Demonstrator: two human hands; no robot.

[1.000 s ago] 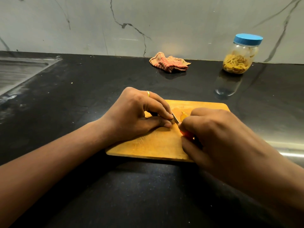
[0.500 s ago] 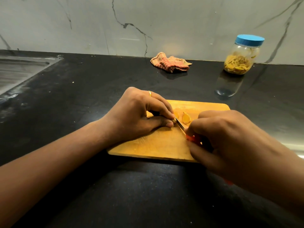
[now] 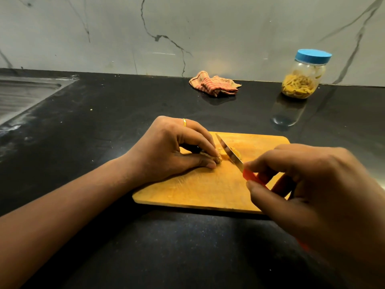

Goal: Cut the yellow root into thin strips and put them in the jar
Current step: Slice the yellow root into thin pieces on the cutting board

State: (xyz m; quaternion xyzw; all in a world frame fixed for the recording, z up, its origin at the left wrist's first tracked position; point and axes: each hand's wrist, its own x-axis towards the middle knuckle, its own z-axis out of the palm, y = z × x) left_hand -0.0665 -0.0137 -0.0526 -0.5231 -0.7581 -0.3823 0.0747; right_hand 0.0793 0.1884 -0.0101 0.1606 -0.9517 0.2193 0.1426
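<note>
Your left hand [image 3: 173,151] sits curled on the cutting board [image 3: 198,190], fingertips and thumb pinching the yellow root [image 3: 222,156] down near the board's middle. Your right hand [image 3: 312,184] grips the red handle of the knife [image 3: 229,152]. The blade is angled away from you, right up against the root, with a cut piece just on its right. The jar [image 3: 302,80] stands upright at the back right of the tabletop [image 3: 104,122], blue lid [image 3: 313,56] on, roughly half full of yellow strips.
</note>
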